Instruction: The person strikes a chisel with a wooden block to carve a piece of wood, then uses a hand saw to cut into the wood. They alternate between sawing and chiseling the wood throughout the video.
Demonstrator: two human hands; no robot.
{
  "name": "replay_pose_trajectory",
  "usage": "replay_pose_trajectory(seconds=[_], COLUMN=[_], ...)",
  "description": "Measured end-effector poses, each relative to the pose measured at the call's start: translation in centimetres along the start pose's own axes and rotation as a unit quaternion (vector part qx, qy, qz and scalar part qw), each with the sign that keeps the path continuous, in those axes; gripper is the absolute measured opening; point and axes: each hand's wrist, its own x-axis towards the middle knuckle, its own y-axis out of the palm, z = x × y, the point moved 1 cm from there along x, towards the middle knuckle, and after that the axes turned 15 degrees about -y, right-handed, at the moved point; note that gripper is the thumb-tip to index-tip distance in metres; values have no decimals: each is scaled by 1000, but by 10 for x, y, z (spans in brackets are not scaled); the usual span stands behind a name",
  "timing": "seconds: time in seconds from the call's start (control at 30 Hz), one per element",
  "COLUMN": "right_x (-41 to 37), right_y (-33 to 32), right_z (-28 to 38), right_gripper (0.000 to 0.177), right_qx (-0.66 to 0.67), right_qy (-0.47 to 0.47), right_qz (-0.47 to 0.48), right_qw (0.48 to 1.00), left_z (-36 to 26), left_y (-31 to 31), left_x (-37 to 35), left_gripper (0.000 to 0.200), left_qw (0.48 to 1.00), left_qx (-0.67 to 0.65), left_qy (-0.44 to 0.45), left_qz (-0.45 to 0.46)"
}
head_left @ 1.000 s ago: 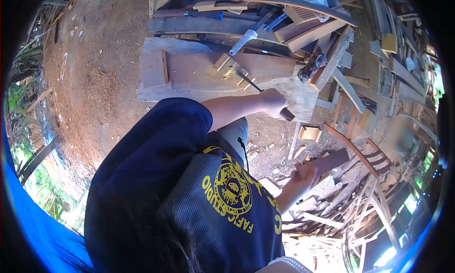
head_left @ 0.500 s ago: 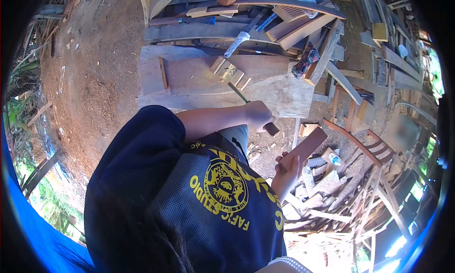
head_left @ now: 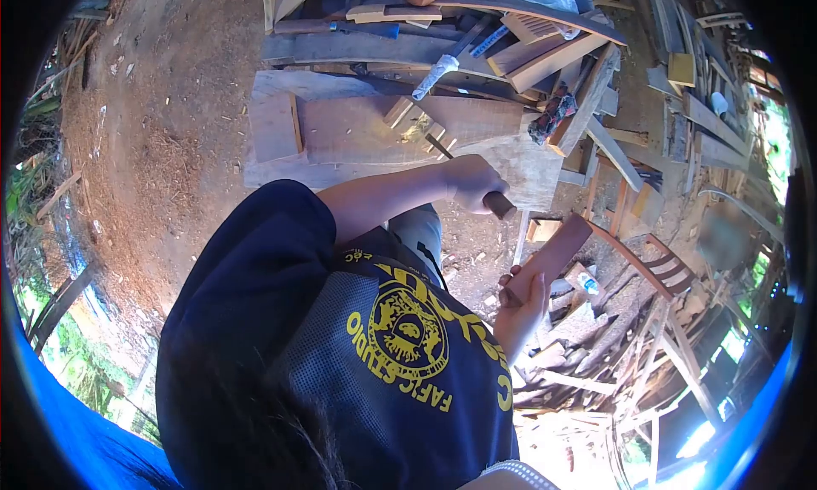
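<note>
My left hand point(head_left: 471, 182) is closed round a chisel point(head_left: 439, 146). Its blade points at a small notched wooden piece point(head_left: 417, 120) lying on a broad plank point(head_left: 357, 132) of the workbench, and its brown handle end point(head_left: 499, 205) sticks out below my fist. My right hand point(head_left: 521, 301) grips a reddish wooden block point(head_left: 555, 253) held slanted, its upper end just below and right of the chisel handle, not touching it. My navy shirt with a yellow print fills the lower middle of the view.
The bench point(head_left: 528, 171) carries stacked boards, offcuts and a tool with a taped handle point(head_left: 436, 75). Bare sawdust-strewn earth point(head_left: 162, 132) lies to the left. A wooden chair frame point(head_left: 655, 264) and a heap of scrap timber point(head_left: 596, 354) lie at the right and below.
My right hand has swung the wooden block up from low at the right to just under the chisel handle. My left hand with the chisel shifted slightly along the plank.
</note>
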Motion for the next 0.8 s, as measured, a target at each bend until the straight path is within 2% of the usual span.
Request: replay_pose_trajectory(seconds=[0.2,0.53,0.63,0.67,0.73,0.77,0.8], right_x=[-3,-8,-11,-12,-15,-18,-14], right_y=[8,11,12,15,21,22,8], right_z=[9,36,53,56,65,70,72], right_gripper=[34,38,41,41,37,35,36], right_qx=[-22,-47,-80,-80,-38,-67,-28], right_qy=[-34,-95,-170,-169,-284,-325,-339], right_qz=[39,-14,-49,-50,-165,-194,-138], right_qw=[998,994,981,981,944,923,930], left_z=[2,8,11,11,11,12,12], left_y=[-13,-19,-20,-21,-21,-21,-19], left_x=[-3,-7,-6,-5,-2,-1,0], left_gripper=[23,24,23,22,22,22,22], left_qw=[1000,999,998,998,998,998,998], left_qx=[-24,-47,-56,-60,-63,-67,-66], left_qy=[-15,-6,-6,-5,-6,-7,-8], left_qz=[-12,-7,1,1,3,5,7])
